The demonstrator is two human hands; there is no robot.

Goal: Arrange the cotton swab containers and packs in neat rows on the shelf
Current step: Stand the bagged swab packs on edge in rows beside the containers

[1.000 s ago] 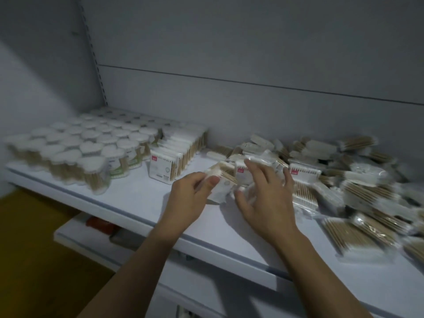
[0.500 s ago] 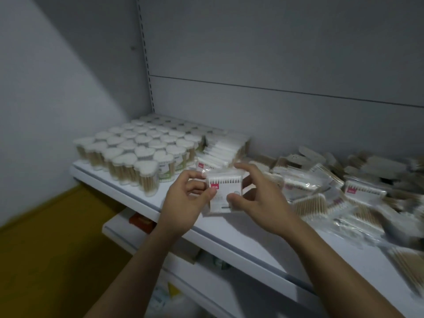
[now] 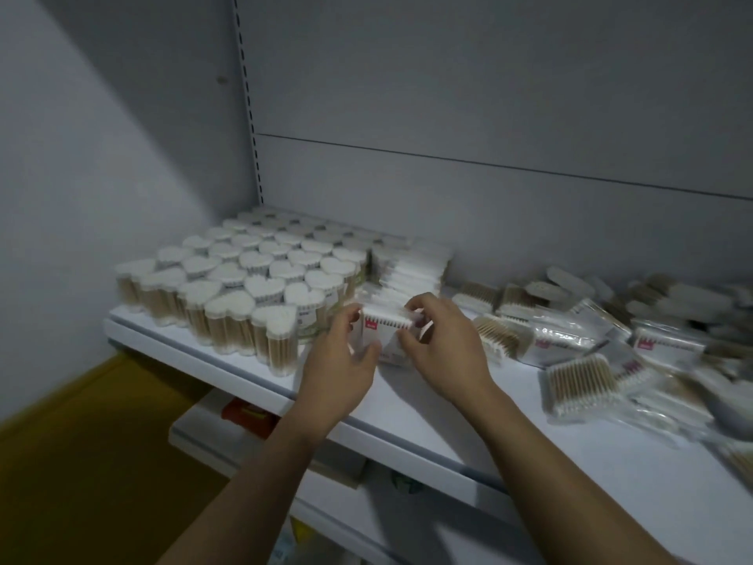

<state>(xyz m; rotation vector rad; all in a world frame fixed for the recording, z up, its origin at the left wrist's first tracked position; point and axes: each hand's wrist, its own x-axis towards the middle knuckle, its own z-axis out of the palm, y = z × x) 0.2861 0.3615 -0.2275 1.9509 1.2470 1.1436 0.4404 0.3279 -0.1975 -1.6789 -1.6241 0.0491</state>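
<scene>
Pack [image 3: 386, 326] lowered (upright), left hand [image 3: 338, 360], right hand [image 3: 444, 348] pinching it

Dim, soft-focused, blurred toward right edge.

Single head-worn view, forward and down, close over the shelf [image 3: 407, 405].

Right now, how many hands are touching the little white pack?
2. The left hand holds the left side of the pack; the right hand pinches its right side. Neither hand is hidden.
</scene>
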